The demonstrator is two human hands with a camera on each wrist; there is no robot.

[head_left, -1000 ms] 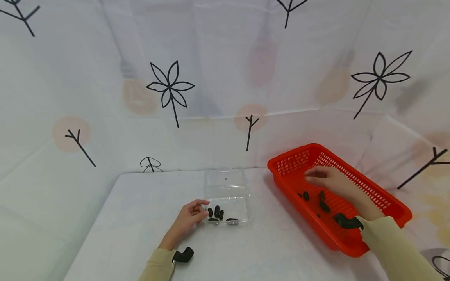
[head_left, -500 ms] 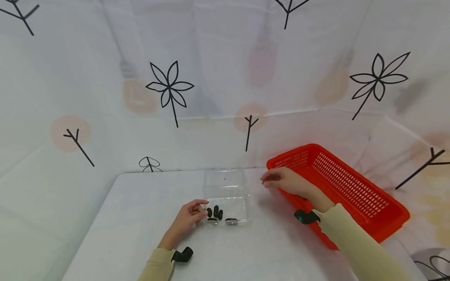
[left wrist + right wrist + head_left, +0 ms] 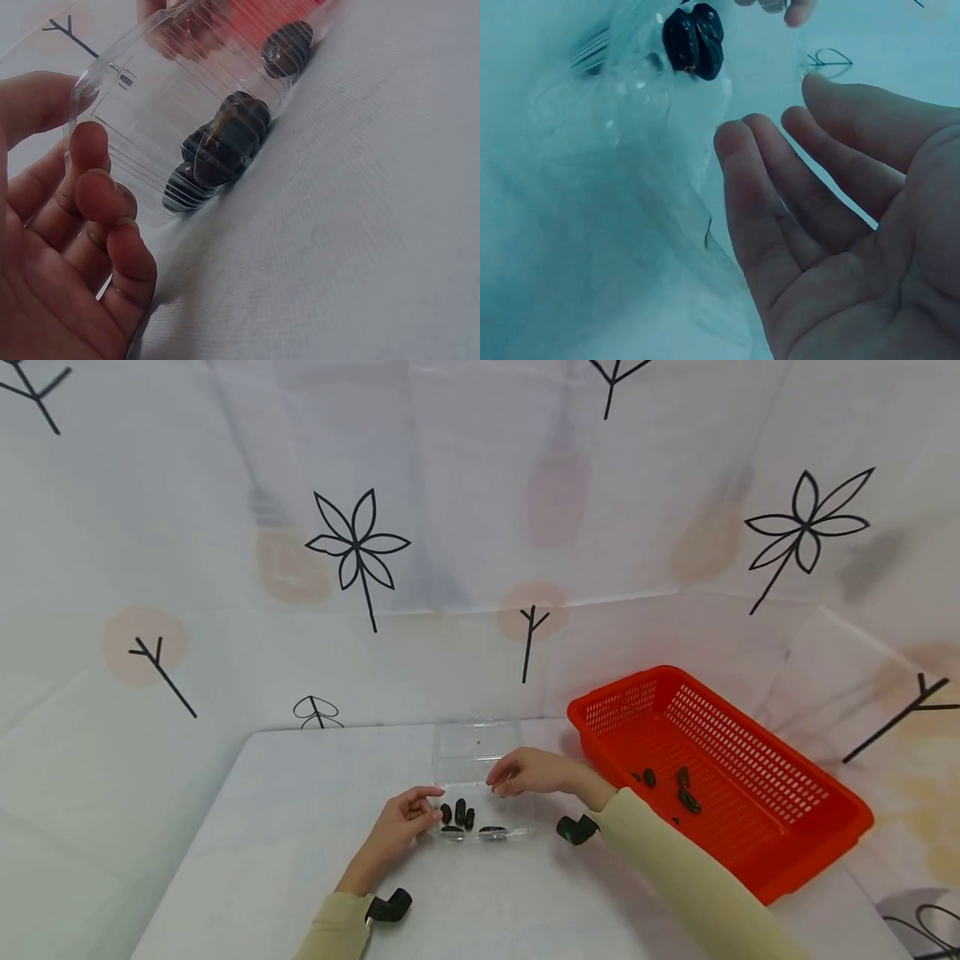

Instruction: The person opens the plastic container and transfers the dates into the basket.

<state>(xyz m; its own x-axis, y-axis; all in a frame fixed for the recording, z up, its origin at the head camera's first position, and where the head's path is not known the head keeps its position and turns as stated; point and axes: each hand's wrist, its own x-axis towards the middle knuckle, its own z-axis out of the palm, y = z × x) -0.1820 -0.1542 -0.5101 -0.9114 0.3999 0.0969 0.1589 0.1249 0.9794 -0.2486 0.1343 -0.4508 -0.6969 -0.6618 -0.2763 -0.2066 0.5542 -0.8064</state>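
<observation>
A clear plastic clamshell box (image 3: 517, 833) lies on the white table with its lid (image 3: 477, 740) folded back. Several dark, glossy, wrinkled fruits like dates (image 3: 461, 812) lie inside, mostly toward the left and front. My left hand (image 3: 405, 821) is at the box's left side; in the left wrist view its thumb and finger pinch the thin plastic rim (image 3: 79, 112). Over the right part of the box hovers my right hand (image 3: 536, 772), its fingers (image 3: 744, 195) loosely bent. Between them nothing shows in the right wrist view.
To the right stands a red perforated basket (image 3: 750, 747), holding several more dark fruits (image 3: 687, 800) on its floor. A patterned white cloth (image 3: 450, 668) hangs behind the table (image 3: 315, 768). Dark wrist cameras (image 3: 576, 829) protrude from both sleeves.
My right hand has moved left out of the red basket, across its rim, to above the clear box. The left hand keeps its place at the box's left side.
</observation>
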